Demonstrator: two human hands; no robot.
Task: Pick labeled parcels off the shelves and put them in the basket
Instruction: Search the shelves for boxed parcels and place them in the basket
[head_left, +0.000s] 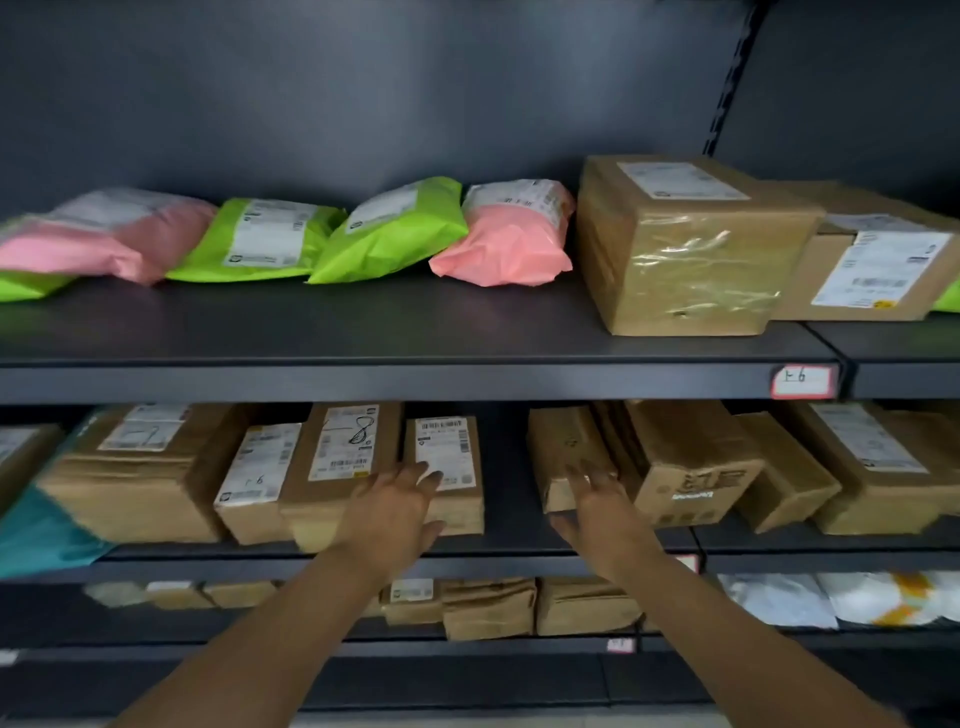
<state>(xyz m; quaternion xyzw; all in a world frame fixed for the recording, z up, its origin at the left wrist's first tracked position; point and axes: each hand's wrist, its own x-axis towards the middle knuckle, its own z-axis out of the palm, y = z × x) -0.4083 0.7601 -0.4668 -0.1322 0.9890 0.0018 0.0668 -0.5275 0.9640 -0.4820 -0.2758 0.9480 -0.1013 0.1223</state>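
Observation:
Both my arms reach to the middle shelf (519, 543) of a dark rack. My left hand (396, 512) lies with spread fingers on a small brown labeled box (447, 452), thumb near its lower front edge. My right hand (595, 506) touches the front of a brown paper-wrapped parcel (569, 449), fingers spread over its near end, thumb below it. Neither parcel is lifted. More labeled brown boxes (340, 457) stand to the left. No basket is in view.
The upper shelf (415, 382) carries pink and green poly mailers (389, 228) and a large taped box (685, 249). A tag (804, 382) reads "上6". A teal bag (41, 535) sits at far left. The lower shelf holds brown parcels (488, 605) and white bags (831, 597).

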